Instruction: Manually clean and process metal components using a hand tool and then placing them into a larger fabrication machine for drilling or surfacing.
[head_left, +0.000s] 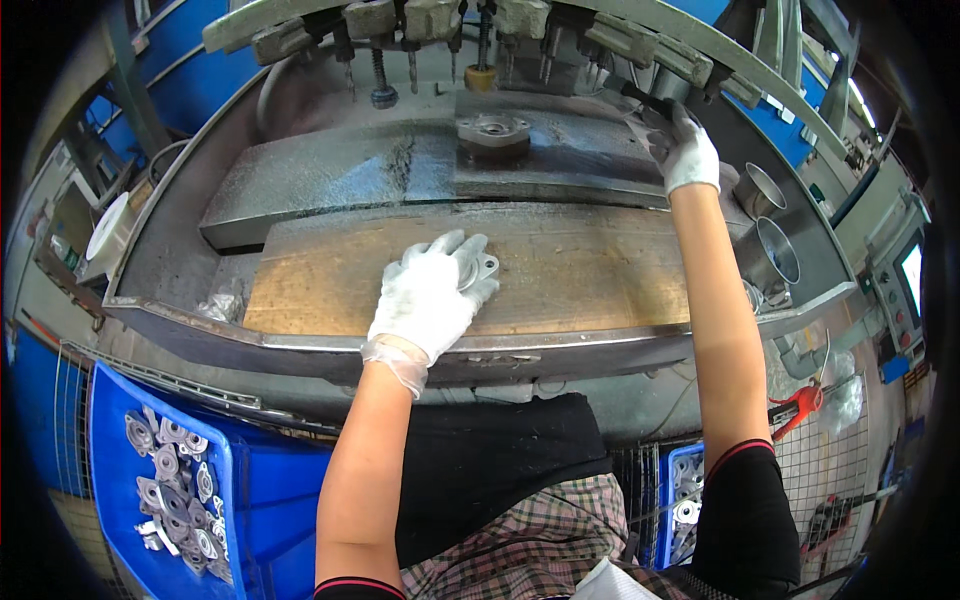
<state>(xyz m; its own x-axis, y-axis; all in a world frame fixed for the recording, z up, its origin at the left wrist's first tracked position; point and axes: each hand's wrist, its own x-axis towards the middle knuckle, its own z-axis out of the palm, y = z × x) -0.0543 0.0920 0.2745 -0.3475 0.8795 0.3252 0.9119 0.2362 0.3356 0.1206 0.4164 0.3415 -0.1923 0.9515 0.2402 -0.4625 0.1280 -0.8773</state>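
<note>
My left hand [428, 295], in a white glove, rests over the brown board with its fingers curled round a small grey metal flange [487, 266]. Part of the flange, with a hole in its ear, shows past the fingertips. At the far right, my gloved right hand [686, 155] is raised beneath the machine's head, fingers closed around a dark object [648, 100] whose kind I cannot make out. Between the hands and farther back, a round metal fixture [493, 134] sits on the steel bed. Several drill bits [413, 70] hang above it.
The brown board [590, 285] lies inside a metal tray with a raised front rim [520, 345]. Two metal cups [770, 250] stand at its right. A blue bin [240, 470] of metal parts is at lower left, a smaller blue bin [665, 510] at lower right. A red-handled tool [800, 402] hangs nearby.
</note>
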